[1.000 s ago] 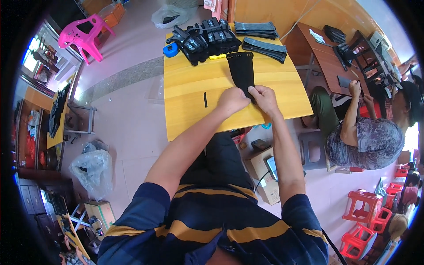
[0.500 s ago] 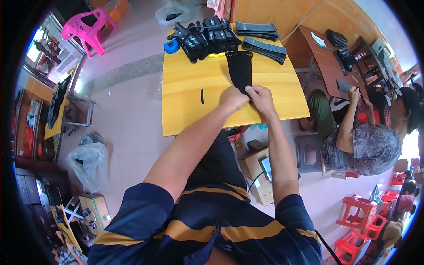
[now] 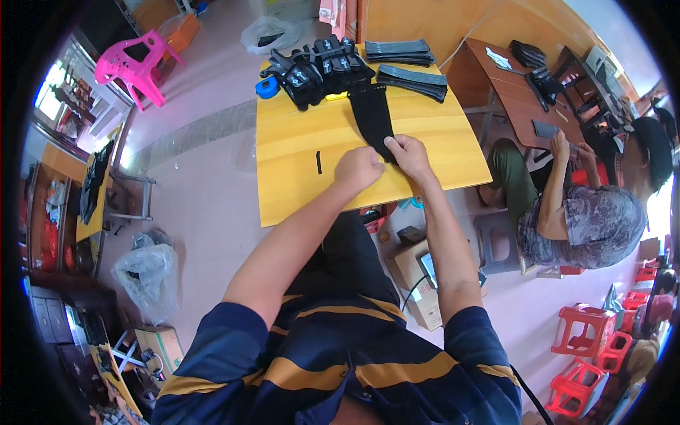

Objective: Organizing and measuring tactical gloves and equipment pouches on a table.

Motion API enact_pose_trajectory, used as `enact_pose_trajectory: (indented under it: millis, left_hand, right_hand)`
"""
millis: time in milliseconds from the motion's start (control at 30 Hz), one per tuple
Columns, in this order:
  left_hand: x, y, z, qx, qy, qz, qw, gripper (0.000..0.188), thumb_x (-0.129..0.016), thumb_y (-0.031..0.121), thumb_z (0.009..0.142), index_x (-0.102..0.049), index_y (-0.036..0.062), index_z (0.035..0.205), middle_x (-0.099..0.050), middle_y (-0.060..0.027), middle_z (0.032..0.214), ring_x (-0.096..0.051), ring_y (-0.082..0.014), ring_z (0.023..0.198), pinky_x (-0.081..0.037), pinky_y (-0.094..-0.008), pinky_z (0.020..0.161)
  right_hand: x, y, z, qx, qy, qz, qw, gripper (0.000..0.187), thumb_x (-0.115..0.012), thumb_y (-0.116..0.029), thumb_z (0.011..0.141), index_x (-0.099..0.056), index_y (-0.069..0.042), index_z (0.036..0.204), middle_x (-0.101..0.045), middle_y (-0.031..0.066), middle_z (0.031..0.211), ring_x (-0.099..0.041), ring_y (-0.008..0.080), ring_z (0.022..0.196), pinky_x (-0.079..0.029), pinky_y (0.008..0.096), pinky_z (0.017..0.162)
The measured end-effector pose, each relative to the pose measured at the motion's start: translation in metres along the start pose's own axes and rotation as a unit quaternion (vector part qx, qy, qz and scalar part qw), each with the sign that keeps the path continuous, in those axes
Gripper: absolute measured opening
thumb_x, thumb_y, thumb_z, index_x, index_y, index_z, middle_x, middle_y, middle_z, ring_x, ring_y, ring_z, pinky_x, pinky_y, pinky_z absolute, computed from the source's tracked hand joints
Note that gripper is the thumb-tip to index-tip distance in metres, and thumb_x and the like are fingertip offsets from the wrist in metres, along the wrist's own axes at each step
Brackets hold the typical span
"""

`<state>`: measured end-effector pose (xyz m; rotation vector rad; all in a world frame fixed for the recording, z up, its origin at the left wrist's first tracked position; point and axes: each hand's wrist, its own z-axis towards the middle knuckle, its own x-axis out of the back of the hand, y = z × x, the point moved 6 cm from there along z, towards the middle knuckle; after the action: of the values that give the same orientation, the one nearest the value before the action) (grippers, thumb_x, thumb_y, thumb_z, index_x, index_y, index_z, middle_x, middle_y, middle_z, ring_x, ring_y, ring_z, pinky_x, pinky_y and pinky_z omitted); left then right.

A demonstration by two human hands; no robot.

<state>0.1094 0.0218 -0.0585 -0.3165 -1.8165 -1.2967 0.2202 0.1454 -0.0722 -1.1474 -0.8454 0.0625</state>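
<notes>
A long black fabric piece [image 3: 372, 117] lies on the yellow table [image 3: 283, 188], its far end straight with a row of small light dots. My right hand [image 3: 409, 157] pinches its near end, thumb on top. Against the near left corner of the fabric rests my left hand [image 3: 358, 168], curled into a fist; whatever its fingers hold is hidden. A short, narrow black strip [image 3: 319, 163] lies on the tabletop, left of my left hand.
Bundled black strapped items [image 3: 319, 71], a blue tape measure [image 3: 267, 87] and stacks of dark grey strips [image 3: 412, 83] line the table's far edge. A person [image 3: 584, 219] sits at a brown table [image 3: 506, 92] on the right. A pink chair [image 3: 138, 67] stands far left.
My left hand has shifted left, away from my right hand. The view has moved a little. The seated person's hands now hold a flat grey piece higher up.
</notes>
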Motion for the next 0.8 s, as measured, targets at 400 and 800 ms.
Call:
enact_pose_trajectory:
  millis: [400, 800]
  left_hand:
    - [0.014, 0.021, -0.027, -0.319, 0.06, 0.104, 0.94, 0.032, -0.061, 0.014, 0.088, -0.07, 0.0144, 0.12, -0.061, -0.0074, 0.106, -0.066, -0.0276, 0.098, -0.057, -0.0439, 0.077]
    - [0.002, 0.016, -0.031, -0.352, 0.082, 0.127, 0.924, 0.031, -0.061, 0.013, 0.086, -0.073, 0.0128, 0.114, -0.061, -0.009, 0.102, -0.063, -0.029, 0.098, -0.056, -0.044, 0.075]
  right_hand:
    - [-0.003, -0.005, 0.011, -0.084, -0.137, 0.075, 0.984, 0.034, -0.069, -0.035, 0.098, -0.073, -0.007, 0.08, -0.056, -0.0034, 0.063, -0.048, 0.0069, 0.055, -0.041, 0.0257, 0.051]
    - [0.0, -0.038, 0.013, 0.102, -0.166, -0.107, 0.975, 0.03, -0.071, -0.031, 0.093, -0.071, -0.003, 0.085, -0.062, 0.0157, 0.066, -0.058, 0.0235, 0.06, -0.049, 0.0393, 0.062]
